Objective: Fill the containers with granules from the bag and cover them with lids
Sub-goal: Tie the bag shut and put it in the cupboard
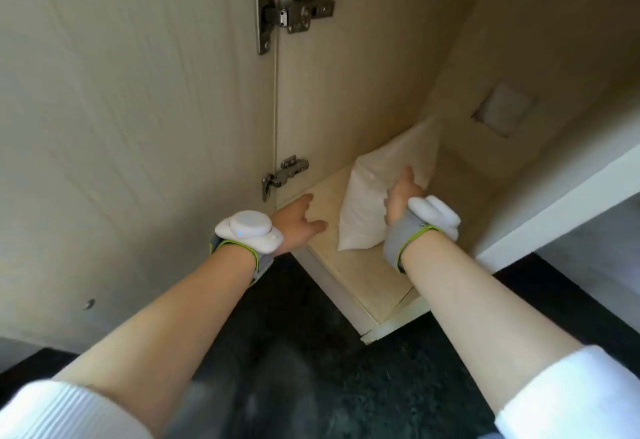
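The white bag lies in the middle of the frame on the pale cabinet floor, tilted up with its upper end leaning toward the back corner of the cabinet. The right hand grips the bag at its right edge, thumb raised over the front face and the other fingers hidden behind it. The left hand is spread loosely with straight, relaxed fingers and holds nothing, just left of the bag and apart from it, over the front left corner of the cabinet floor. Both wrists wear grey bands with white devices, the left device showing a small blue light, the right device just beside the bag's lower right side. The open cabinet door fills the left of the frame, hung on an upper hinge and a lower hinge, the lower one close above the left hand. A white shelf edge crosses the right of the frame, near the right wrist. A square patch sits on the inner wall at upper right. Dark flooring lies below the forearms, and white sleeves show at the bottom corners
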`<state>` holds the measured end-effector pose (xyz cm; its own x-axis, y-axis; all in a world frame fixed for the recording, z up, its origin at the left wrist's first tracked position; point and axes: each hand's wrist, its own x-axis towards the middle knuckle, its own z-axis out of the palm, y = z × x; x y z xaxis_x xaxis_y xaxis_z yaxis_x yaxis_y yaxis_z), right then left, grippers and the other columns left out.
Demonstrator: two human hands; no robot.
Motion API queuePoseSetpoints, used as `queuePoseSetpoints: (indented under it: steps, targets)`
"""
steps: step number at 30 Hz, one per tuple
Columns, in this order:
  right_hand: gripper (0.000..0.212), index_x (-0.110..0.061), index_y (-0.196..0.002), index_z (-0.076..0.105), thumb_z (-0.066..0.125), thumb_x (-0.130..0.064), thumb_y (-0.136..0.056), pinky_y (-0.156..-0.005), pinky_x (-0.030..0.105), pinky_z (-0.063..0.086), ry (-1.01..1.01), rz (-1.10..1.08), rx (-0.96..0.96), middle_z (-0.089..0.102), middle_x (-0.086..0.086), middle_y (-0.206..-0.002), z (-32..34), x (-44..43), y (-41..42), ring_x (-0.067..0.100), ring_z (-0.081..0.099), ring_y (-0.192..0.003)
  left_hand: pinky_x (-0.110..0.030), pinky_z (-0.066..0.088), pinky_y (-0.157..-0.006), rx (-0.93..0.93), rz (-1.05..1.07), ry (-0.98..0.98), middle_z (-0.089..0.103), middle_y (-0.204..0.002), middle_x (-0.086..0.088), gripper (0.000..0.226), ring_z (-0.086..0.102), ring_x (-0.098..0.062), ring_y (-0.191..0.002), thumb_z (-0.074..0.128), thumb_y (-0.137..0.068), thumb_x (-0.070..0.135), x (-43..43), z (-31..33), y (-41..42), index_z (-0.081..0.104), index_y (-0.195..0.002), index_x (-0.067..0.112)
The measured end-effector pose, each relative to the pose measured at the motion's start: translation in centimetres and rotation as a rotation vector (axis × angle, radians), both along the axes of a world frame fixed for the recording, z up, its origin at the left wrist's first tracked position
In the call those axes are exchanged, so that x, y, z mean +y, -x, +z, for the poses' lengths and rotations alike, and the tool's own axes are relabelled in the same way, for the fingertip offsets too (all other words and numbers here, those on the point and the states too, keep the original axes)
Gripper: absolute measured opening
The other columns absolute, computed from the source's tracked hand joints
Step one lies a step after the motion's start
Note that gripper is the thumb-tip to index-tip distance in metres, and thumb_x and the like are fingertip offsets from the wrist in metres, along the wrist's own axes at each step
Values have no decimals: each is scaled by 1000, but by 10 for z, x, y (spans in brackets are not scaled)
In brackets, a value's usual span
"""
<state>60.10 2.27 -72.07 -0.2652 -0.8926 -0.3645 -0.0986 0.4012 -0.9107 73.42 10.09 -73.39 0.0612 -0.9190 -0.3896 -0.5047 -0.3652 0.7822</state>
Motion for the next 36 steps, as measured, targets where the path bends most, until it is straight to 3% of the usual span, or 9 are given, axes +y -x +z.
queuePoseSetpoints:
  steps: [5, 11, 14, 16, 18, 22, 24, 27, 36]
  targets:
    - [29, -4, -91, 52, 35, -27, -97, -48, 22, 25, -112, 340, 32, 45, 5, -66, 4, 57, -31, 12, 36, -53, -33, 29, -112, -6, 57, -129, 34, -149, -4, 59, 35, -23, -137, 48, -94, 28, 57, 12, -30, 23, -145, 13]
    - [19, -11, -106, 51, 36, -18, -97, -35, -1, 31, -161, 941, -2, 47, -7, -69, 9, 142, -81, 3, 41, -58, -29, 37, -96, -53, 301, -268, 46, -136, -9, 60, 44, -20, -122, 56, -90, 29, 136, 25, -57, 33, -140, 5]
    - [32, 4, -116, 55, 34, -9, -96, -41, -1, 32, -133, 1176, -45, 50, -5, -72, 16, 176, -101, 3, 41, -60, -24, 41, -74, -168, 296, -450, 54, -122, -13, 35, 50, -17, -96, 40, -94, 4, 159, 35, -51, 46, -128, -5]
    - [32, -1, -114, 60, 36, -13, -95, -58, 2, 37, -71, 1312, -25, 57, -1, -84, 22, 193, -114, 3, 45, -64, -26, 45, -89, -315, 127, -661, 55, -125, -16, 60, 54, -20, -105, 23, -68, -32, 167, 43, -34, 53, -113, -7]
    - [31, -7, -108, 63, 39, -19, -94, -83, 20, 43, -6, 1435, -30, 61, 0, -96, 29, 210, -127, 8, 54, -77, -34, 41, -101, -497, -13, -792, 60, -122, -10, 46, 53, -25, -115, 37, -66, -25, 169, 31, -35, 58, -99, -1]
    - [32, -10, -112, 63, 40, -22, -94, -105, 39, 40, 93, 1517, 6, 65, 10, -118, 33, 215, -127, 24, 56, -113, -27, 43, -89, -639, 300, -536, 57, -127, -14, 38, 53, -26, -112, 50, -87, 3, 208, 2, -68, 52, -125, 2]
    - [35, -8, -122, 58, 36, -17, -97, -109, 32, 35, 123, 1551, -12, 61, 10, -126, 32, 214, -120, 22, 52, -120, -31, 38, -98, -404, 405, -439, 49, -136, -18, 40, 47, -29, -125, 44, -96, 14, 217, 21, -79, 44, -132, -2]
    - [37, -9, -130, 51, 35, -16, -98, -108, 27, 31, 154, 1601, 10, 55, 8, -133, 34, 215, -115, 21, 49, -124, -31, 34, -103, -433, 464, -305, 52, -135, -16, 40, 47, -27, -127, 46, -95, 20, 217, 29, -79, 47, -130, 1]
    - [36, -7, -128, 54, 34, -12, -98, -84, -3, 32, 176, 1675, 28, 59, 9, -129, 37, 204, -54, 10, 51, -116, -27, 42, -79, -336, 296, -290, 66, -113, -14, 24, 59, -22, -103, 54, -91, 20, 223, 40, -52, 65, -109, 8]
